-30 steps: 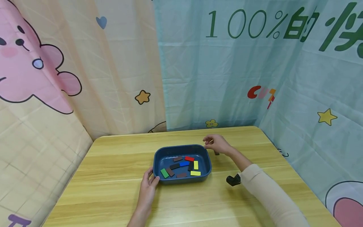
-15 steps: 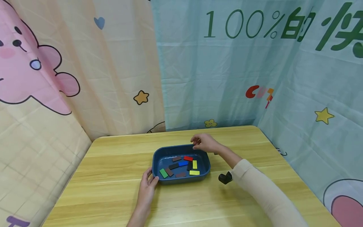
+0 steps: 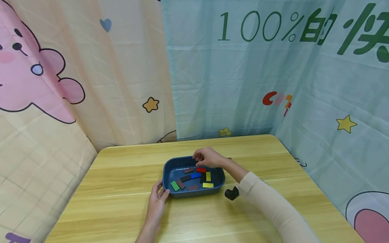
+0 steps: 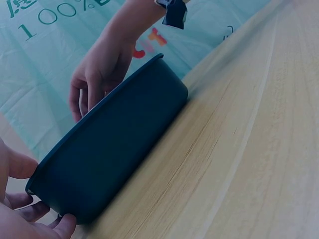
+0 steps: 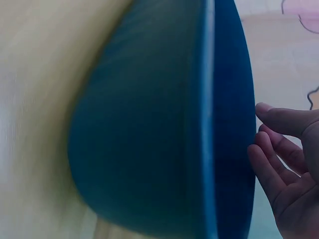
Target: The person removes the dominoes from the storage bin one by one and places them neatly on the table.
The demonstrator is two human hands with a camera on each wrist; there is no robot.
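Observation:
A dark blue plastic basin (image 3: pixel 194 193) sits on the table with several flat oblong blocks inside: a red block (image 3: pixel 201 169), a blue block (image 3: pixel 196 176), a green block (image 3: pixel 175 185), yellow blocks (image 3: pixel 208 185), black blocks (image 3: pixel 186 178) and brown blocks (image 3: pixel 189 170). My left hand (image 3: pixel 157 202) grips its near left corner; the left wrist view shows the thumb at the rim and fingertips against the outer wall. My right hand (image 3: pixel 209 157) hovers over the far right part, near the red block. In the right wrist view its loosely bent fingers (image 5: pixel 266 167) and thumb stand apart, nothing between them.
Behind the right wrist, the end of a dark block (image 3: pixel 229 158) shows on the table (image 3: pixel 121 199), right of the basin. A black camera mount (image 3: pixel 232 193) hangs below the right sleeve. Printed curtains (image 3: pixel 218 84) enclose the table at back and sides.
My right hand has moved left from beside the basin's far right corner, across the rim, to above the inside. My left hand stays at the near left corner, and the blocks lie as before.

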